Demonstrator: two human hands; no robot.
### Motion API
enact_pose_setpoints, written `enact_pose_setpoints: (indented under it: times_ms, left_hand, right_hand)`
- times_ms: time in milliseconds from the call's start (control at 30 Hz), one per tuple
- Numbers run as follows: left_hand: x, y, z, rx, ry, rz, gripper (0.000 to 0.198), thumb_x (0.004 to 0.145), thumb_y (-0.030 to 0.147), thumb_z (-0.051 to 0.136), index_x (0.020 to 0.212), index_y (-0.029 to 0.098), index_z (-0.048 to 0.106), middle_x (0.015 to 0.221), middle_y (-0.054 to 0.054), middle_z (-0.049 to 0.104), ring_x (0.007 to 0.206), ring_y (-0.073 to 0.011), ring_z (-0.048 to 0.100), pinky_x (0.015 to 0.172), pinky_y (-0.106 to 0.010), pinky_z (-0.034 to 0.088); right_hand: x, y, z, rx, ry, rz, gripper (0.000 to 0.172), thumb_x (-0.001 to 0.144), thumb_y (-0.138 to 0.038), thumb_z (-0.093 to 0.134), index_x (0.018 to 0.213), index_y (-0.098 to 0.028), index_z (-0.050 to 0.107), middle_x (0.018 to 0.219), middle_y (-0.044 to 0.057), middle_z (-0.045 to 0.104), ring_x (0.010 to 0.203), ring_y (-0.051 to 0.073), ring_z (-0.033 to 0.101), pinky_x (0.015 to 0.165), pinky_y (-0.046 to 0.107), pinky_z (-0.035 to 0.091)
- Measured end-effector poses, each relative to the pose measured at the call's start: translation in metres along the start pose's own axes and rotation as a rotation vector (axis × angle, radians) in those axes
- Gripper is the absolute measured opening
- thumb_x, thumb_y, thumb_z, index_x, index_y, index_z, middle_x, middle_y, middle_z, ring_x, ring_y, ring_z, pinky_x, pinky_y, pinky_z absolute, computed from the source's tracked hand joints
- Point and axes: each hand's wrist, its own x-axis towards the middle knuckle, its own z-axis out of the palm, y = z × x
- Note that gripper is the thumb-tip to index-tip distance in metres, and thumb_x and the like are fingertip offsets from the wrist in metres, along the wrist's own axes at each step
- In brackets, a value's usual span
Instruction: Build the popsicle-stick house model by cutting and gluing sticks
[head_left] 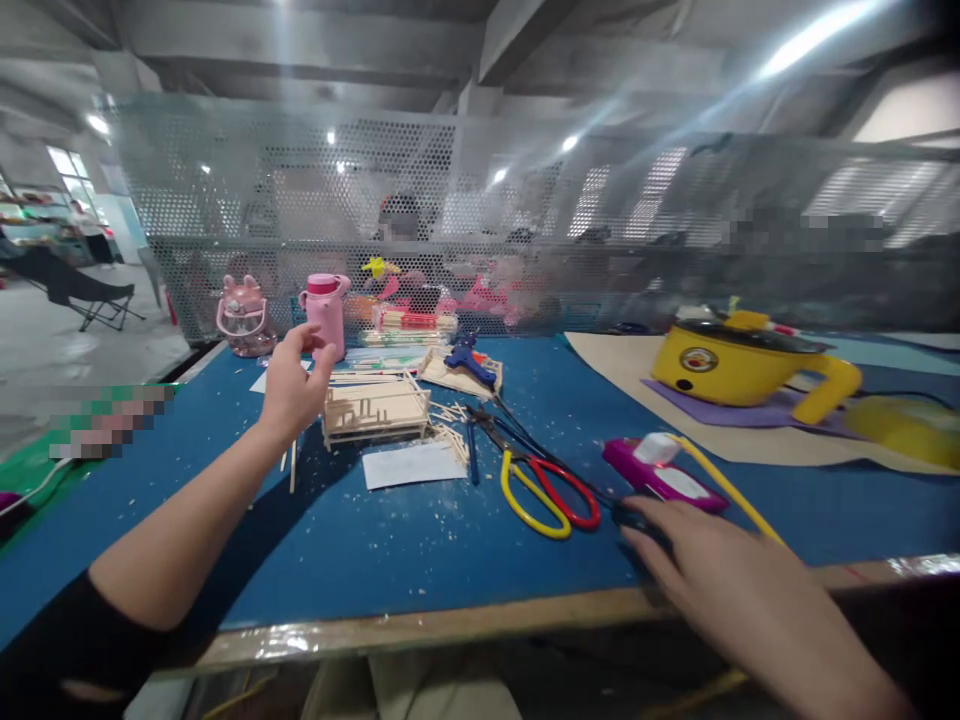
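Observation:
My left hand [291, 385] is raised above the blue table [360, 540], fingers apart and holding nothing, just left of a small frame built of wooden sticks [376, 407]. A pink bottle [325, 313] stands beyond it. My right hand [720, 575] lies near the table's front edge with fingers stretched flat over a dark object [634, 520] that I cannot make out. Just past it lies a magenta phone [664, 470] with a yellow cable. Scissors with red and yellow handles [547, 488] lie between the hands.
A yellow electric pot [739, 365] sits on purple and tan sheets at the right. A blue glue gun [469, 360], white paper [412, 464], loose sticks and a pink jug [244, 318] are nearby. Perforated metal screens stand at the back; a person sits behind them.

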Motion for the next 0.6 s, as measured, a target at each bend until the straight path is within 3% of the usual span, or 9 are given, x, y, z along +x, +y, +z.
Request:
enact_pose_setpoints:
  times_ms: [67, 133, 200, 267, 367, 467, 600]
  left_hand:
    - [0.004, 0.003, 0.006, -0.065, 0.012, -0.062, 0.028, 0.078, 0.032, 0.046, 0.1, 0.015, 0.052, 0.081, -0.004, 0.059, 0.074, -0.0144, 0.053, 0.071, -0.027, 0.041]
    - [-0.001, 0.005, 0.009, -0.112, 0.046, -0.125, 0.029, 0.08, 0.034, 0.044, 0.099, 0.014, 0.052, 0.079, -0.004, 0.059, 0.071, -0.0135, 0.053, 0.067, -0.025, 0.041]
    - [-0.009, 0.005, 0.009, -0.109, 0.04, -0.145, 0.028, 0.08, 0.034, 0.044, 0.098, 0.014, 0.052, 0.081, -0.004, 0.059, 0.073, -0.0138, 0.054, 0.068, -0.025, 0.041]
    - [-0.018, 0.004, 0.007, -0.075, -0.017, -0.13, 0.027, 0.079, 0.034, 0.046, 0.096, 0.015, 0.053, 0.081, -0.005, 0.06, 0.075, -0.0143, 0.054, 0.071, -0.026, 0.041]
    - [-0.026, 0.0, 0.003, -0.069, -0.11, -0.123, 0.027, 0.078, 0.035, 0.047, 0.095, 0.014, 0.055, 0.08, -0.004, 0.06, 0.075, -0.0144, 0.054, 0.072, -0.027, 0.041]
    - [-0.028, -0.007, 0.004, -0.13, -0.168, -0.153, 0.03, 0.078, 0.038, 0.046, 0.095, 0.014, 0.055, 0.081, -0.005, 0.061, 0.075, -0.0143, 0.054, 0.072, -0.027, 0.042]
    - [-0.028, -0.014, 0.009, -0.234, -0.206, -0.197, 0.033, 0.078, 0.041, 0.045, 0.094, 0.014, 0.054, 0.081, -0.005, 0.061, 0.076, -0.0148, 0.056, 0.072, -0.027, 0.042]
  right_hand:
    - [0.026, -0.036, -0.014, 0.107, -0.076, -0.106, 0.029, 0.077, -0.035, 0.043, 0.089, -0.021, 0.065, 0.085, 0.008, 0.067, 0.071, 0.023, 0.061, 0.059, 0.032, 0.045]
    - [0.058, -0.078, -0.019, 0.275, -0.248, -0.25, 0.028, 0.081, -0.032, 0.04, 0.085, -0.023, 0.067, 0.077, 0.004, 0.068, 0.065, 0.016, 0.06, 0.055, 0.025, 0.043]
    - [0.091, -0.114, -0.011, 0.379, -0.374, -0.366, 0.026, 0.08, -0.027, 0.042, 0.078, -0.022, 0.068, 0.067, 0.002, 0.067, 0.057, 0.013, 0.058, 0.051, 0.022, 0.04]
    - [0.116, -0.14, 0.006, 0.379, -0.402, -0.341, 0.022, 0.076, -0.021, 0.047, 0.074, -0.02, 0.069, 0.067, 0.004, 0.067, 0.058, 0.014, 0.057, 0.052, 0.023, 0.039]
    - [0.134, -0.156, 0.036, 0.45, -0.367, -0.272, 0.023, 0.072, -0.018, 0.051, 0.085, -0.019, 0.07, 0.078, 0.007, 0.068, 0.066, 0.015, 0.058, 0.058, 0.024, 0.039]
    - [0.133, -0.155, 0.059, 0.61, -0.3, -0.212, 0.029, 0.07, -0.022, 0.053, 0.095, -0.016, 0.067, 0.069, 0.005, 0.066, 0.059, 0.013, 0.054, 0.056, 0.023, 0.038]
    - [0.127, -0.154, 0.073, 0.779, -0.23, -0.176, 0.029, 0.071, -0.024, 0.052, 0.092, -0.014, 0.067, 0.061, 0.001, 0.061, 0.054, 0.009, 0.049, 0.054, 0.02, 0.035]
